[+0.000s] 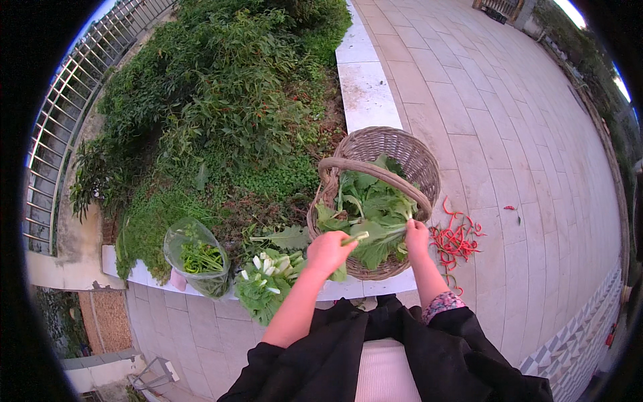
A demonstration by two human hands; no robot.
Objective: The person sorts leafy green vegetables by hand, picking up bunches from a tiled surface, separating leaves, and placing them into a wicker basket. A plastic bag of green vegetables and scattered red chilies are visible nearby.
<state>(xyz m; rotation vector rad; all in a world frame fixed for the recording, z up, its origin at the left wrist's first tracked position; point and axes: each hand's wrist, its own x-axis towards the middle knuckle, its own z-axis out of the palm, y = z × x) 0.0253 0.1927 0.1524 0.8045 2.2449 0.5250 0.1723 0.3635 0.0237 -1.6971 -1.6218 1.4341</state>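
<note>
A wicker basket (384, 138) with an arched handle holds leafy greens (371, 188). At its front left side, my left hand (326, 251) is closed around the cut stem of a leafy green (357, 238). My right hand (417, 236), by the basket's right front rim, grips the pale stem end of another leafy green (384, 232), whose leaf spreads over the basket. A pile of cut leafy greens (263, 289) with white stem ends lies left of the basket, beside a clear plastic bag (198, 241) of green stalks and leaves.
Red chili peppers (457, 241) lie on the paved floor (502, 281) right of the basket. A white ledge (369, 90) borders the garden bed with its pepper plants (241, 100). A metal railing (65, 120) stands at the far left, and a metal frame (155, 374) at the lower left.
</note>
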